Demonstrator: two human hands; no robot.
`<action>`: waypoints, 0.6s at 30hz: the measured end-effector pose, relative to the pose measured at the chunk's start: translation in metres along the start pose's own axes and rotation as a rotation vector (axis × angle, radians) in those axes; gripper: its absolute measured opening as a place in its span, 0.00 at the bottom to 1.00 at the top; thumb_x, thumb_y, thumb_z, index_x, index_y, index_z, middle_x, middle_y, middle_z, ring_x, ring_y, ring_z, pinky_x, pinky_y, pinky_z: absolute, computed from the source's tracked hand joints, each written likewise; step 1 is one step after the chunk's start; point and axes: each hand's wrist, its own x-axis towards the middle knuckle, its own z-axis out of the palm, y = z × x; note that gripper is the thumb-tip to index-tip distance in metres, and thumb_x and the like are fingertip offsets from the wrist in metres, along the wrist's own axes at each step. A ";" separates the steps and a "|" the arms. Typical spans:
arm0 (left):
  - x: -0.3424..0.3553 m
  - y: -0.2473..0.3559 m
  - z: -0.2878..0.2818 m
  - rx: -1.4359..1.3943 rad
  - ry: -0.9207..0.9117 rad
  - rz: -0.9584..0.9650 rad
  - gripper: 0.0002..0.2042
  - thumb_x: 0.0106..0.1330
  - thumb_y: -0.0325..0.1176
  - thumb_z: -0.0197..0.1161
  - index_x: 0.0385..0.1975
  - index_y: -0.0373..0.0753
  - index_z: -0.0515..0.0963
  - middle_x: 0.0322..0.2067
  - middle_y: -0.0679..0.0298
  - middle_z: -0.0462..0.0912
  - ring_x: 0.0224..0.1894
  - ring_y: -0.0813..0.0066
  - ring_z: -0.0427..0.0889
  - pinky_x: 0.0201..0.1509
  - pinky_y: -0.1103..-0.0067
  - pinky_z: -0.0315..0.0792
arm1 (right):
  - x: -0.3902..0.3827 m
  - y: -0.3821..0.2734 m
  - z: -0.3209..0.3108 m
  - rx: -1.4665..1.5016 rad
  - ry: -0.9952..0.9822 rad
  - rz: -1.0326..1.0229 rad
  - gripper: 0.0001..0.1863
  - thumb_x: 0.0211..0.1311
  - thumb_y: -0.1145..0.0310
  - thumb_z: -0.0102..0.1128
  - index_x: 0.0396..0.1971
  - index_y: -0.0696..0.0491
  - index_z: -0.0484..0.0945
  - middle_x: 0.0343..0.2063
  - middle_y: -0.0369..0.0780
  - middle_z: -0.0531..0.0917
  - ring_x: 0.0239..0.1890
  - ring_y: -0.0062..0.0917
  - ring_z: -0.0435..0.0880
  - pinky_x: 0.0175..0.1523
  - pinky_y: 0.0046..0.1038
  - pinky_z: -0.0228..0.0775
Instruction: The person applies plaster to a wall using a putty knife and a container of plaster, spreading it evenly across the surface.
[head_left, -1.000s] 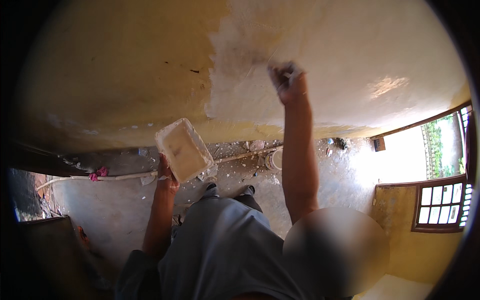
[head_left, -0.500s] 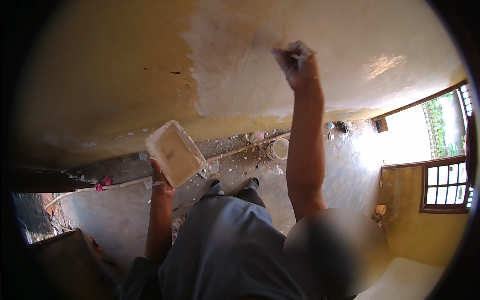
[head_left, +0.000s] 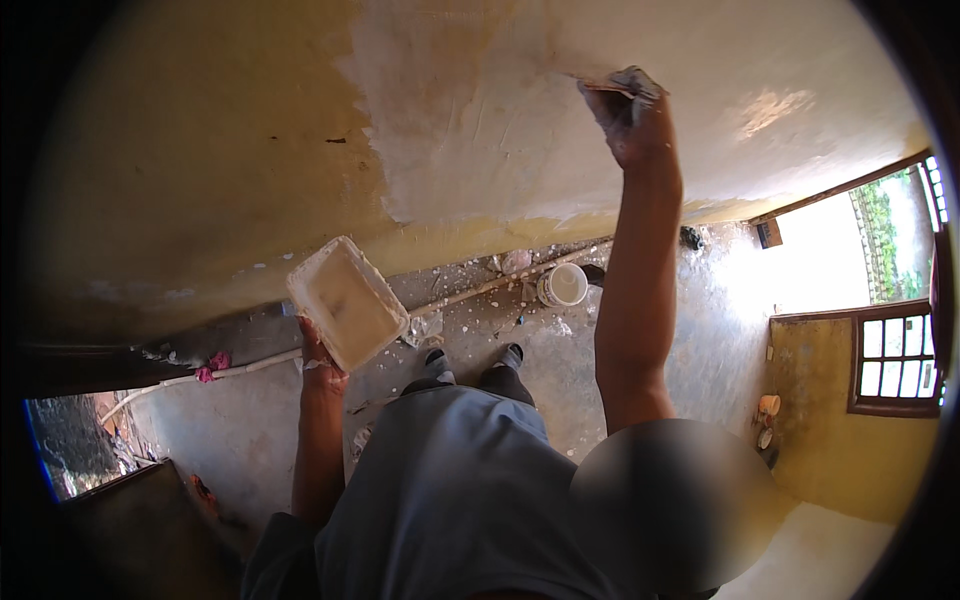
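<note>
My left hand grips a rectangular tray from beneath and along its near left side. The tray is tilted, its rim caked, and pale cream paste lies in it. My right arm reaches up to the wall, where my right hand is closed round a flat, paste-smeared scraper. The scraper's edge is against or very close to the wall; my fingers partly hide its handle. A whitish coat covers the wall around it, with a ragged left border against bare yellow-brown wall.
A white bucket stands on the floor by the wall's foot. A long pole lies along the floor, with a pink cloth by it. White splatters and scraps dot the grey floor. A barred window and bright doorway are at right.
My right hand with the scraper has moved right and slightly up along the wall. My left hand and the tray have hardly shifted.
</note>
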 end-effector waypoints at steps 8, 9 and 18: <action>0.001 -0.002 -0.010 -0.070 -0.063 0.001 0.40 0.52 0.59 0.56 0.60 0.44 0.52 0.56 0.58 0.62 0.57 0.59 0.65 0.56 0.62 0.66 | -0.050 0.093 -0.120 -1.556 0.542 -0.298 0.20 0.56 0.64 0.52 0.46 0.60 0.72 0.42 0.50 0.76 0.52 0.43 0.68 0.55 0.37 0.62; 0.001 -0.002 -0.019 -0.043 -0.053 0.017 0.39 0.53 0.60 0.54 0.61 0.44 0.51 0.57 0.59 0.61 0.58 0.59 0.63 0.58 0.63 0.63 | -0.045 0.096 -0.115 -1.344 0.762 -0.164 0.21 0.55 0.64 0.52 0.47 0.60 0.70 0.43 0.50 0.76 0.51 0.43 0.69 0.55 0.36 0.62; -0.046 0.015 -0.044 -0.022 0.151 -0.017 0.42 0.51 0.62 0.55 0.61 0.43 0.50 0.58 0.59 0.60 0.58 0.60 0.62 0.59 0.63 0.62 | -0.003 0.172 -0.079 -0.635 0.573 -0.478 0.13 0.60 0.70 0.44 0.44 0.55 0.71 0.34 0.44 0.77 0.32 0.27 0.75 0.37 0.27 0.67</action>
